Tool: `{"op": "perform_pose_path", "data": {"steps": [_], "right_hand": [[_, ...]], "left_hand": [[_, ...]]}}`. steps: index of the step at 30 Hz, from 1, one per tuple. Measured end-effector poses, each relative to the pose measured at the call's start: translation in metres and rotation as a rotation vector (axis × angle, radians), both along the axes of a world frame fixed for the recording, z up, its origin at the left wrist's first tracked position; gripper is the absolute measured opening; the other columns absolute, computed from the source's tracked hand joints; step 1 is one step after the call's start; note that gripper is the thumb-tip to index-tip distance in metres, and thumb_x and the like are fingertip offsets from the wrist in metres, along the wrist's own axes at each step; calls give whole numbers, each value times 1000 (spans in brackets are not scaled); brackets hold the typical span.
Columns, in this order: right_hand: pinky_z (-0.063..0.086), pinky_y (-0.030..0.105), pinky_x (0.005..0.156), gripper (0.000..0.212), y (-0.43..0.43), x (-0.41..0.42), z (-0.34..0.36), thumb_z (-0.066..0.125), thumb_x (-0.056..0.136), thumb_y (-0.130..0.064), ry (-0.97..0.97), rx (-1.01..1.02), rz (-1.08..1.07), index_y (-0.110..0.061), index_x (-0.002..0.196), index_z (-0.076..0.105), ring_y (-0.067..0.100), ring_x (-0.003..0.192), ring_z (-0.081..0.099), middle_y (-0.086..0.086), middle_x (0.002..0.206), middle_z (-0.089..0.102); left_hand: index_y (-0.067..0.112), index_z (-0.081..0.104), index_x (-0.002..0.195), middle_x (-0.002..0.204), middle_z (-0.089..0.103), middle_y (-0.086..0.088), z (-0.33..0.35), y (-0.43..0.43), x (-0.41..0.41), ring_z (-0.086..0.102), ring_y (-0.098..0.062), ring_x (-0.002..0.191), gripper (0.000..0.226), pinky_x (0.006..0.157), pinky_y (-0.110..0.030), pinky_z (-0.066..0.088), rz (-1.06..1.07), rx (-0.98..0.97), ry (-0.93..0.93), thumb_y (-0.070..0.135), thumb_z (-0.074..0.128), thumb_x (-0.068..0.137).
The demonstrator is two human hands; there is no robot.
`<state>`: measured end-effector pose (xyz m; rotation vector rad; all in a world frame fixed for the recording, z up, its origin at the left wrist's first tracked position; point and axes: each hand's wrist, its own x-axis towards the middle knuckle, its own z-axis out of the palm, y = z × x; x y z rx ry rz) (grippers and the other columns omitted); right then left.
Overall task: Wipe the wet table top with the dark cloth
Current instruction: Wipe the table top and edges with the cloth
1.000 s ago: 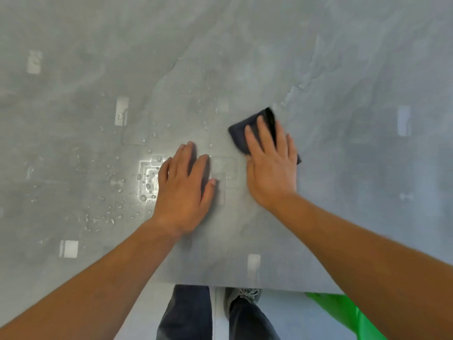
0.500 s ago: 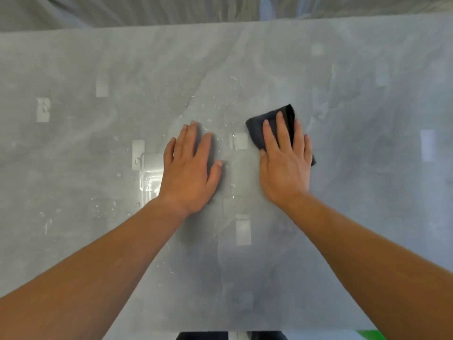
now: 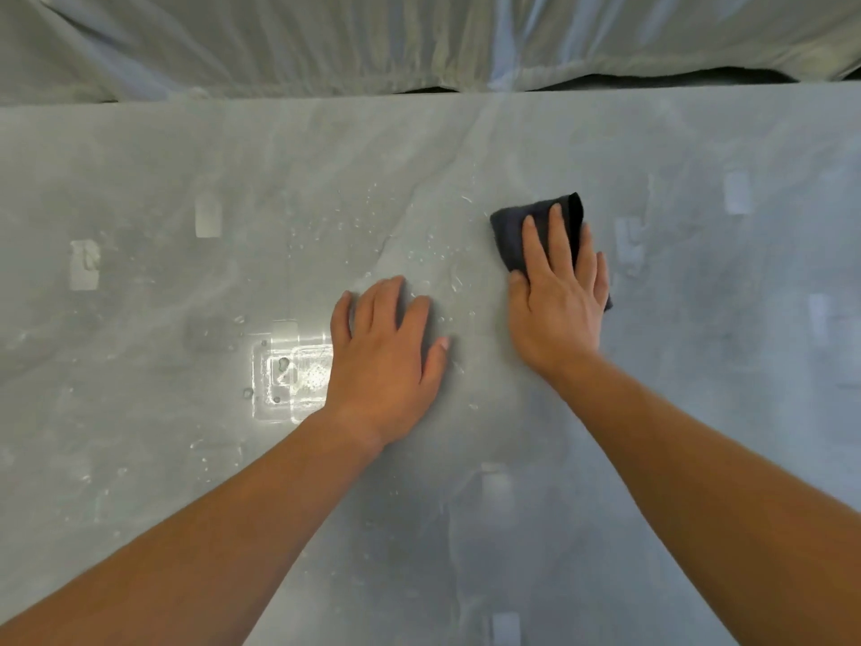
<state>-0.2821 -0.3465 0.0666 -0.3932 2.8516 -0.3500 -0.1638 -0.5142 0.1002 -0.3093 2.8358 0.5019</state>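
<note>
Since the earlier frames our right hand (image 3: 556, 305) has pushed the dark cloth (image 3: 517, 235) farther across the desk (image 3: 699, 412), up and away from our body, and the gap between our two hands has widened; the far edge of the desk and the pale sheeting (image 3: 326, 44) behind it have come into sight.

From the head camera, we see the right hand lying flat on the cloth, palm down, fingers (image 3: 556, 226) stretched out and close together. That grip is not closed around the cloth: it presses the cloth onto the desk from above. Folded into a small pad, the cloth shows ahead of and to the left of our fingers, with one corner peeking out at the little-finger side near the wrist; the rest of it is hidden under the palm.

Our left hand (image 3: 384, 361) rests flat on the bare desk, fingers spread a little, thumb out to the right, holding nothing. It lies nearer our body than the right hand and well apart from the cloth.

Water drops (image 3: 433, 258) are scattered on the grey marbled surface between the two hands and beyond the left hand's fingertips. Just left of the left hand a bright reflection (image 3: 291, 370) marks a wet patch with several larger drops. Both our forearms reach in from the lower corners.
</note>
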Motion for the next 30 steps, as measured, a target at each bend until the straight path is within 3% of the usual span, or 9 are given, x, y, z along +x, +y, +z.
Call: {"op": "perform_pose_path", "data": {"steps": [5, 7, 14, 17, 21, 24, 30], "right_hand": [[-7, 38, 124, 57, 28, 30, 5, 34, 103, -39, -8, 35, 303, -32, 158, 21, 26, 155, 0, -6, 168, 7], [-4, 39, 124, 57, 33, 20, 5, 35, 102, -39, -13, 30, 308, -32, 157, 24, 26, 155, 2, -6, 168, 10], [0, 46, 125, 61, -36, -78, -3, 34, 101, -36, 28, -24, -21, -33, 159, 16, 27, 154, -1, -4, 169, 3], [0, 47, 125, 59, -50, -83, -7, 31, 102, -35, 66, -21, 52, -31, 159, 15, 29, 154, -1, -2, 169, 5], [5, 49, 125, 56, -16, -27, -4, 33, 103, -34, 78, -20, 363, -25, 157, 25, 30, 155, 3, 0, 168, 11], [7, 49, 124, 56, 1, -32, -2, 33, 102, -36, 49, -20, 501, -26, 157, 29, 29, 155, 6, -1, 168, 14], [6, 51, 124, 57, -42, -91, -7, 34, 101, -33, 86, -5, 313, -26, 157, 25, 33, 153, 7, 1, 168, 12]], "left_hand": [[17, 24, 155, 168, -1, -12, -9, -12, -17, -7, -26, 155, 64, 123, -47, -5, 13, 2, 1, 51, 29, 101], [17, 19, 157, 168, -4, -12, -12, -16, -26, -10, -26, 154, 66, 123, -47, -5, 38, -1, -13, 51, 28, 102], [15, 33, 148, 166, 13, -18, -17, -14, -33, 4, -32, 154, 64, 123, -50, 5, 100, 26, 21, 54, 23, 99], [15, 36, 147, 165, 17, -18, -20, -12, -34, 7, -33, 154, 64, 123, -51, 8, 120, 8, 43, 55, 25, 99], [16, 34, 148, 166, 13, -16, -21, -10, -32, 4, -31, 154, 63, 124, -50, 4, 127, 21, 21, 55, 27, 98], [18, 34, 147, 166, 13, -16, -19, -10, -34, 3, -30, 154, 62, 124, -48, 3, 140, 35, 20, 56, 28, 99], [16, 38, 144, 163, 22, -18, -21, -9, -35, 12, -33, 153, 60, 122, -50, 9, 141, -24, 40, 56, 32, 100]]}}
